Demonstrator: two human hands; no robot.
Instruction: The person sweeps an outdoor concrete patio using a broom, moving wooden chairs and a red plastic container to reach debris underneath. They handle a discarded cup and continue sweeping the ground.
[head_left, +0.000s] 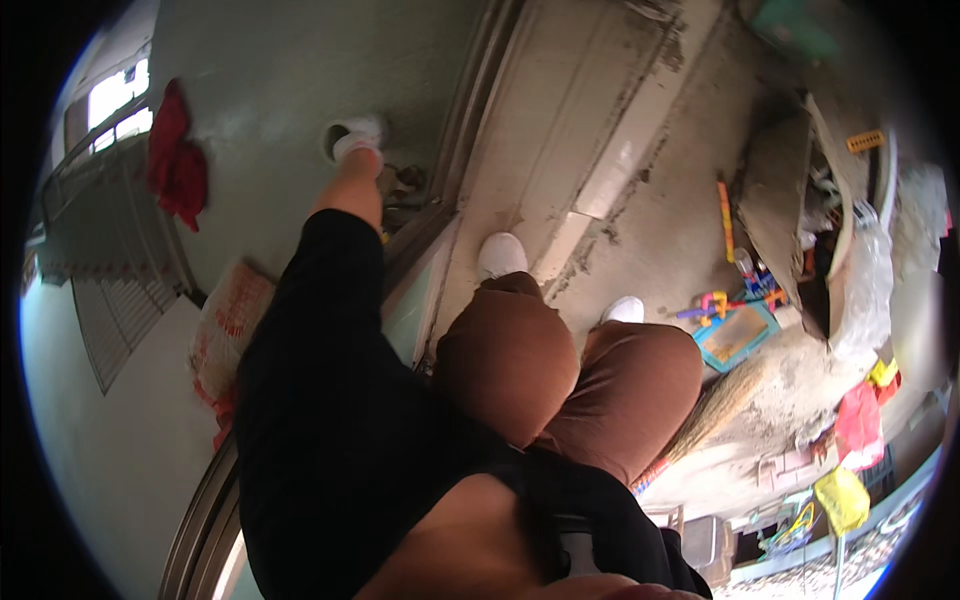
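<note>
My left arm, in a black sleeve, reaches forward on the left. My left hand (361, 147) is small and blurred, against a white round thing (373, 126) with a dark opening. Its fingers are too unclear to show whether they grip it. My right hand is out of view. Before me are my knees in brown trousers (510, 360) and my white shoes (502, 255) on the concrete floor. A brown metal frame (469, 135) runs between my left arm and my legs.
A blue-framed tray (731, 337), colourful plastic pieces (716, 301) and a straw broom (720, 401) lie to the right. Beyond them stands an open cardboard box (776, 180). On the left are a red cloth (176, 161), a plastic bag (232, 322) and a wire rack (124, 330).
</note>
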